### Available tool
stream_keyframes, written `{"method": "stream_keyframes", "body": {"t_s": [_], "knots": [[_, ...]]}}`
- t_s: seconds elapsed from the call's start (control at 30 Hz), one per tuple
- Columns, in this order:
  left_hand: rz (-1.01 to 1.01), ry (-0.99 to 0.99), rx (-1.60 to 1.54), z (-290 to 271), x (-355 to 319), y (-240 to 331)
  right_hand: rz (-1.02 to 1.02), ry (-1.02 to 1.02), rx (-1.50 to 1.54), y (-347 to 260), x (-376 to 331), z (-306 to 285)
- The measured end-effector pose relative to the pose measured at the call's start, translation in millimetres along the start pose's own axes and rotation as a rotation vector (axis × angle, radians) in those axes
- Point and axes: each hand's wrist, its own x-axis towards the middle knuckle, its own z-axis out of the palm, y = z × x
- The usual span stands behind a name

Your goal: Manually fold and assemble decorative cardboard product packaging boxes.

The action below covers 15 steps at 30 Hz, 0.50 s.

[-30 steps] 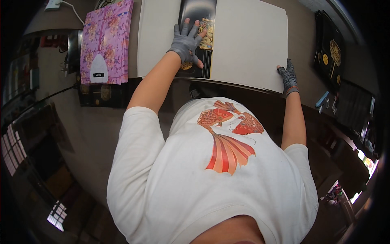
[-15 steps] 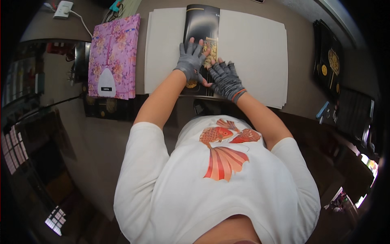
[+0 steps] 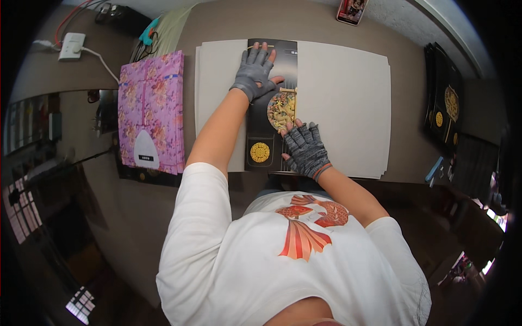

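A black folded sheet with gold prints, a dragon-patterned roundel and a smaller round emblem, lies lengthwise on a stack of pale grey boards. My left hand, in a grey fingerless glove, rests flat on the sheet's far end with its fingers outstretched and thumb apart. Lower down, my right hand, in a mottled dark grey fingerless glove with an orange cuff edge, lies spread across the sheet's right edge, its palm partly over the boards. Neither hand grasps anything.
Left of the boards lie pink floral folded pieces. Behind them are teal-handled scissors and a white power adapter with a cable. A phone sits at the far edge. Black printed sheets are stacked at right, near a blue tool.
My left hand has slid away from me to the sheet's far end, apart from my right hand, uncovering the gold prints. The view has shifted, so the table appears lower.
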Motion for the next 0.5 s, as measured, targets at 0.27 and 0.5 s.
{"method": "stream_keyframes", "body": {"t_s": [0.27, 0.5], "knots": [[-0.033, 0.029, 0.033, 8.0, 19.5, -1.4, 0.013, 0.001, 0.06, 9.6, 4.1, -1.3], [-0.013, 0.03, 0.026, 14.3, 62.2, -35.0, -0.006, 0.039, 0.067, 6.3, -0.3, 3.5]]}}
